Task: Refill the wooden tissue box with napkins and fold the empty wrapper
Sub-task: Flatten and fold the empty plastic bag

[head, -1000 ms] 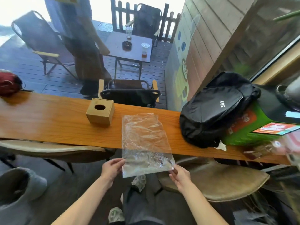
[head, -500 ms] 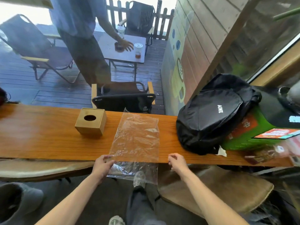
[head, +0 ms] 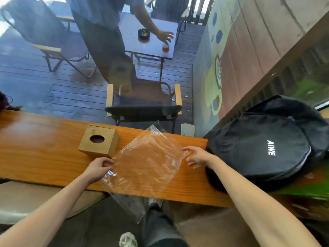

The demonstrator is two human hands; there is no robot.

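The clear plastic wrapper [head: 146,164] lies flat and slanted on the wooden counter [head: 41,157], its near corner hanging over the front edge. My left hand [head: 98,168] pinches the wrapper's left edge. My right hand [head: 199,156] rests with fingers spread at the wrapper's right corner, touching it. The wooden tissue box [head: 99,140], with a round hole in its top, stands just left of the wrapper. No napkin shows through the hole.
A black backpack [head: 267,147] lies on the counter at the right, close to my right forearm. Beyond the glass a person reaches to a small table [head: 151,38] with a cup; a chair [head: 144,102] stands outside. Stools sit below the counter.
The wrapper went from held up in the air to laid flat on the counter and turned slantwise. My hands moved forward onto the counter; my right hand slid up to the right corner.
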